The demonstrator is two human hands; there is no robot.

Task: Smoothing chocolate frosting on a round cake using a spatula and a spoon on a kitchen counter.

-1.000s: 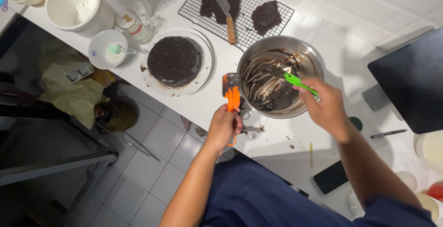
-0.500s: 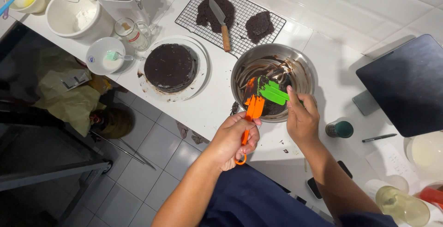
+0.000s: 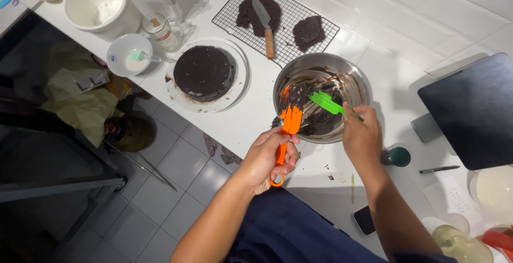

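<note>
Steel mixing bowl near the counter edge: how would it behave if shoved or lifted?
The steel bowl probably slides easily: smooth metal on a glossy white counter. Its rounded sides suggest it may rock or tip if pushed at the rim. Likely light for its size, with only a thin smear of chocolate mix inside.

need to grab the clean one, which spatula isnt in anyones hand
The small mint-green spatula resting in the white bowl; the orange spatula and bright green spatula are both held over the steel bowl.

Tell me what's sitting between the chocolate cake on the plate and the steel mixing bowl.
Nothing: in the head view, only bare white counter separates the plated cake from the steel bowl.
</note>
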